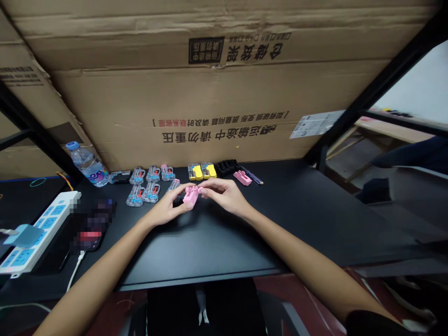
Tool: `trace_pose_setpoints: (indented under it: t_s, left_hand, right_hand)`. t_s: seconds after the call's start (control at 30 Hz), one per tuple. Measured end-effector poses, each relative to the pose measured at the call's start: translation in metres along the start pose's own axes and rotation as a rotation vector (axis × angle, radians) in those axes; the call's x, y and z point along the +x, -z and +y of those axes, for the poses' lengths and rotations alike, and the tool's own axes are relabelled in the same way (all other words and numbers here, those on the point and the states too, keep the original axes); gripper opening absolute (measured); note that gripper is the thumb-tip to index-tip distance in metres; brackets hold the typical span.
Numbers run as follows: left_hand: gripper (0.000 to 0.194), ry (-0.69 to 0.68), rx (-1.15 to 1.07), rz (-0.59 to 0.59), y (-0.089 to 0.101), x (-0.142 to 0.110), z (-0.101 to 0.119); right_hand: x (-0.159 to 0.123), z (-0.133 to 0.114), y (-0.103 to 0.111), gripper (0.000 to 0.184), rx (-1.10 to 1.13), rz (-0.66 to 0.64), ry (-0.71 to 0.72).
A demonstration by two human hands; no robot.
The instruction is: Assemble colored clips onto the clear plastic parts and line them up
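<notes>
My left hand (167, 208) holds a small pink plastic part (190, 196) above the desk, thumb on the near side and fingers behind. My right hand (229, 196) has thumb and forefinger pinched at the part's upper right end; what exactly lies between those fingertips is too small to make out. Just behind my left hand lies a clear plastic piece with a pink top (174, 184), partly hidden by the fingers. Beyond my right hand, a similar pink part (242, 177) lies on the desk beside a dark pen-like tool (252, 175).
Several clear assemblies with blue and red bits (136, 195) lie left of two yellow ones (209, 171) and black parts (227, 167). A water bottle (88, 164), power strip (42, 233) and phone (93, 228) occupy the left. Cardboard (196, 93) walls the desk's back.
</notes>
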State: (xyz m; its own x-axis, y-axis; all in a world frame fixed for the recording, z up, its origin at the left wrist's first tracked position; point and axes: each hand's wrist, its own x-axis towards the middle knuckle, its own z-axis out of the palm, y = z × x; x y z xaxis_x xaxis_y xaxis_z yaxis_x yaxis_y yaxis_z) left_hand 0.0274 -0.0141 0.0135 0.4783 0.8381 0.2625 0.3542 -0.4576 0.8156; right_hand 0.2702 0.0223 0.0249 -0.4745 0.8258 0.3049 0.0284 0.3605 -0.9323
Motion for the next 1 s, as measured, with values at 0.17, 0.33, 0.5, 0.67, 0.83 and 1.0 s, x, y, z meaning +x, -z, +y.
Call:
trace_pose_setpoints:
  t_s: [0.17, 0.33, 0.5, 0.67, 0.83, 1.0]
  left_hand:
    - [0.058, -0.013, -0.056, -0.041, -0.001, 0.000, -0.001]
    - [0.058, -0.009, 0.062, -0.050, -0.001, -0.002, -0.005]
    - [0.056, -0.013, 0.107, -0.056, -0.001, -0.004, -0.006]
    - [0.056, -0.012, 0.055, -0.081, -0.001, -0.005, -0.006]
    - [0.063, 0.033, -0.037, -0.081, -0.002, -0.006, -0.006]
    - [0.067, 0.012, -0.042, -0.089, -0.002, -0.004, -0.002]
  right_hand:
    - [0.000, 0.002, -0.002, 0.027, -0.063, 0.019, 0.099]
    - [0.000, 0.005, -0.005, 0.028, -0.040, 0.035, 0.084]
    - [-0.001, 0.009, -0.008, 0.027, -0.020, 0.024, 0.068]
    - [0.000, 0.013, -0.003, 0.027, -0.173, -0.038, 0.162]
    - [0.000, 0.011, -0.001, 0.025, -0.242, -0.082, 0.229]
    - [-0.003, 0.008, -0.006, 0.024, -0.284, -0.116, 0.278]
